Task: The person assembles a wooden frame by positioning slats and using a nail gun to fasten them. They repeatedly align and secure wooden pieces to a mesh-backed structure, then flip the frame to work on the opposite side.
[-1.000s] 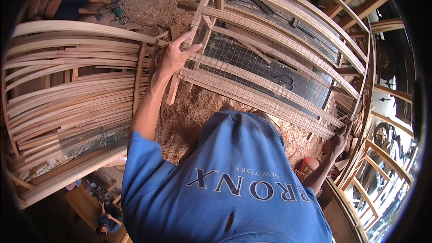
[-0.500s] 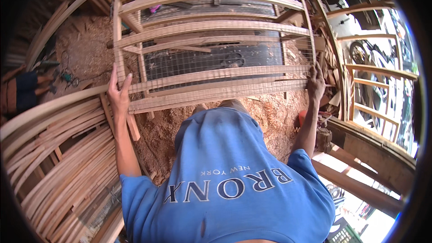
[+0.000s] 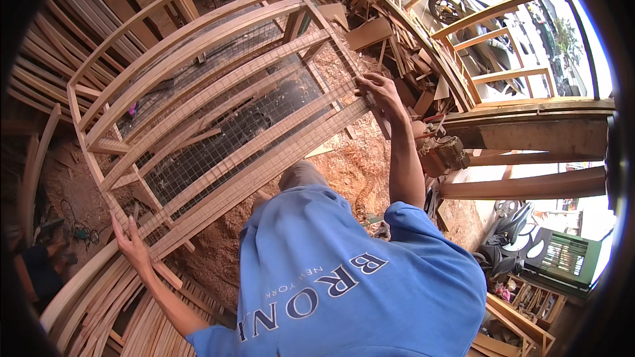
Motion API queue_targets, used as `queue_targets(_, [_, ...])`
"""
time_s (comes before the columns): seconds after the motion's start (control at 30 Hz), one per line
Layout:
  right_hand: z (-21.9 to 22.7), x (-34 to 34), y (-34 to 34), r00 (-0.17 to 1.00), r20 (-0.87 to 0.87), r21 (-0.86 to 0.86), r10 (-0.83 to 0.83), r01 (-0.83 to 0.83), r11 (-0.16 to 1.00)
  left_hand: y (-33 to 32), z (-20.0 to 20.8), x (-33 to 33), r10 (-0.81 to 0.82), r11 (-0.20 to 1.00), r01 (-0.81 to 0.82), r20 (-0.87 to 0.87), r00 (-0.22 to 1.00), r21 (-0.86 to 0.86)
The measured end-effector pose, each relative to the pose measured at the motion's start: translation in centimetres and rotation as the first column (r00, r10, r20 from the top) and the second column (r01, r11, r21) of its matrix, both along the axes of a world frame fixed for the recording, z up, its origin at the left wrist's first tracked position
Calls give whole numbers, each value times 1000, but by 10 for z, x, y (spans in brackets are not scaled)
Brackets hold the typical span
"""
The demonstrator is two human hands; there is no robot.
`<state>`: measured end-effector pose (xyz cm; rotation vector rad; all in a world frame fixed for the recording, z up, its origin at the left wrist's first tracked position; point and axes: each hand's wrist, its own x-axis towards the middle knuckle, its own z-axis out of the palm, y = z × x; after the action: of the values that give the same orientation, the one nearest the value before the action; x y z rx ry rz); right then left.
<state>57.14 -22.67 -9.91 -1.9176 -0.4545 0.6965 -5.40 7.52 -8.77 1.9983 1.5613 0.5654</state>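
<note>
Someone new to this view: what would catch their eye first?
The big wire-meshed wooden frame spans upper left to centre, with the left hand and right hand at its near corners. Below, the blue shirt fills the lower middle. Wood shavings show between frame and shirt.

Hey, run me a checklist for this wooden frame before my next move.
1. Left hand on the slatted wooden frame: ok, holding its near left corner.
2. Right hand: ok, gripping the near right corner.
3. Wire mesh fastening: cannot tell, too fine to see.
4. Footing: not ok, loose wood shavings lie nearby.
5. Space beyond the frame's right end: not ok, wood offcuts are heaped there.
</note>
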Motion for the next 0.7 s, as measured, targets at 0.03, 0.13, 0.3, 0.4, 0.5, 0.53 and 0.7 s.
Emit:
queue_targets(0.03, [2,6,-3,999,-9,-25,53,-54,998,0,3,1,14,999,-14,-5,1000,-43])
queue_targets(0.13, [3,21,-5,987,-58,-49,149,-152,987,-2,9,5,35,998,-39,-72,997,-49])
queue_targets(0.3, [4,30,-5,963,-44,-167,267,-270,948,-5,10,17,130,989,-136,-96,987,-56])
queue_targets(0.4, [5,20,-2,960,-190,21,204,-203,979,-11,11,27,188,982,-189,-205,961,16])
queue_targets(0.5, [6,10,5,860,453,-55,234,-235,970,-16,8,36,249,968,-237,-238,939,79])
queue_targets(0.53, [8,13,5,757,544,-125,362,-353,927,-18,6,38,245,968,-227,-219,944,106])
queue_targets(0.7, [15,36,30,423,677,-259,601,-628,734,-15,1,37,232,970,-211,-194,953,121])
